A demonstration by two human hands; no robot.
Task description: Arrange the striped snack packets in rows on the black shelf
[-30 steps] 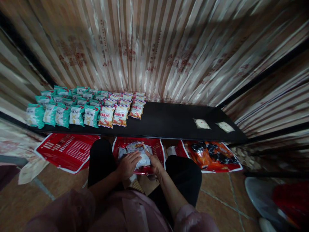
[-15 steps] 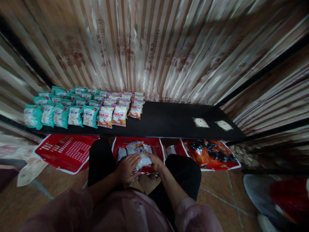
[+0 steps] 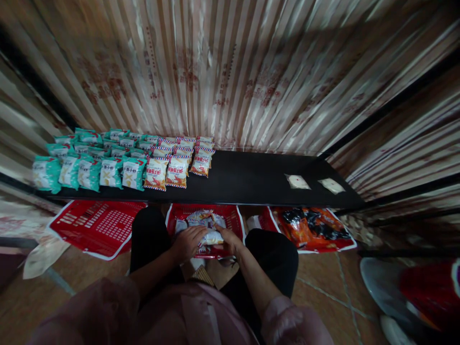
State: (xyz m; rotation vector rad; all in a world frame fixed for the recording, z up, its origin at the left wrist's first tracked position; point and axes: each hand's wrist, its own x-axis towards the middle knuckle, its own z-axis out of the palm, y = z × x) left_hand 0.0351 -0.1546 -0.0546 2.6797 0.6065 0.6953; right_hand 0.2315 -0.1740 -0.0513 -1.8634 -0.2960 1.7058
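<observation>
Between my knees, both hands are over the middle red basket (image 3: 241,225). My left hand (image 3: 189,243) and my right hand (image 3: 230,239) grip a snack bag (image 3: 212,237) from its two sides, its pale side showing. More snack bags (image 3: 197,218) of the same kind lie in the basket beneath and behind it. On the black shelf (image 3: 247,179) ahead stand orange-and-white snack bags (image 3: 176,171) with striped edges, in short rows. To their left are several rows of teal-and-white snack bags (image 3: 111,172).
Two flat, pale packets (image 3: 297,181) lie on the shelf's right part. A red basket (image 3: 97,225) stands at left; another (image 3: 268,220) at right holds orange-and-black packages (image 3: 305,225). Striped curtain (image 3: 230,72) hangs behind the shelf. A grey-and-red object (image 3: 413,292) is at lower right.
The snack bag in my hands has been lowered and tipped flatter, and my left hand has shifted slightly left. The shelf goods stay in the same arrangement.
</observation>
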